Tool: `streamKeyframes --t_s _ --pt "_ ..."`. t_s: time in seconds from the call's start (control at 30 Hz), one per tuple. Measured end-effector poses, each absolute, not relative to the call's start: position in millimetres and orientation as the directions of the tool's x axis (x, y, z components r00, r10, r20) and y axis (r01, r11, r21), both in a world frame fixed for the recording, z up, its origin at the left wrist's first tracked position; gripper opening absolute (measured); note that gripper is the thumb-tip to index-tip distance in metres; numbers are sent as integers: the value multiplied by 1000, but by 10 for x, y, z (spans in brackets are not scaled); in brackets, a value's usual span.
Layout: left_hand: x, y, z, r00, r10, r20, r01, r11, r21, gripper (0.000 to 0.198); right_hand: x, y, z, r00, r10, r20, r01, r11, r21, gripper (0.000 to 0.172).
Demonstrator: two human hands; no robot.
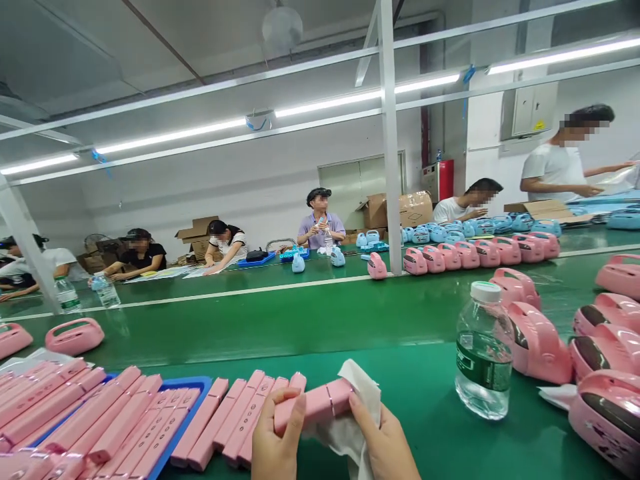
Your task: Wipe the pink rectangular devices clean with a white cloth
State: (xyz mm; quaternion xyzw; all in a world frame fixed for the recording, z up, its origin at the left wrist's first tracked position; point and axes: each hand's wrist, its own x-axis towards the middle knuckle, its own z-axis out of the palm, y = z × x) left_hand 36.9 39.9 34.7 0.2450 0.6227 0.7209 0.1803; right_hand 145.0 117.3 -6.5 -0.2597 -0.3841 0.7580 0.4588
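Slim pink plastic bar (pixel 313 405) held low centre above green counter (pixel 425 393); long axis left-right, right end tilted slightly up. Blue tray (pixel 197 385) of like bars just left, clear water bottle (pixel 483 350) right; open belt beyond. Left hand (pixel 277 440) clamped on left end. Right hand (pixel 383 443) pinching white wipe (pixel 357 407) against right end.

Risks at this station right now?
1. The pink bar is pinched only at its ends by the left hand and the right hand with the cloth; it might slip.
2. The water bottle stands close by the pink cases; a knock could tip it onto them.
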Motion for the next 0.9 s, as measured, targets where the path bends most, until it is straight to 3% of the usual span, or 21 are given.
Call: streamKeyframes --t_s 0.1,0.23,0.4,0.5,0.57,0.7,0.8,0.9 --pt "369 376 270 -683 683 260 324 -36 945 38 1508 1213 -76 -417 905 -90 -474 -300 -828 45" --pt "449 361 253 -536 820 201 352 1 936 46 1562 1193 23 -463 879 -115 -508 -369 -778 52" --pt "494 354 253 -404 910 -95 -59 78 995 62 1622 1138 278 -607 773 -182 -533 -567 -629 54" --pt "487 327 289 -350 920 -176 -231 98 968 70 1652 1125 380 -647 725 -237 -558 -662 -501 49" --pt "498 301 326 -316 928 -198 -310 96 946 69 1660 1121 404 -613 737 -287 -569 -663 -487 50" --pt "549 258 366 -255 939 -230 -441 99 892 52 1642 1109 429 -462 798 -388 -638 -603 -480 77" --pt "562 260 337 -204 949 -239 -541 94 836 49 1623 1102 466 -418 840 -347 -701 -541 -465 90" --pt "539 278 300 -185 954 -235 -646 62 760 44 1619 1097 494 -429 854 -293 -721 -519 -459 91"
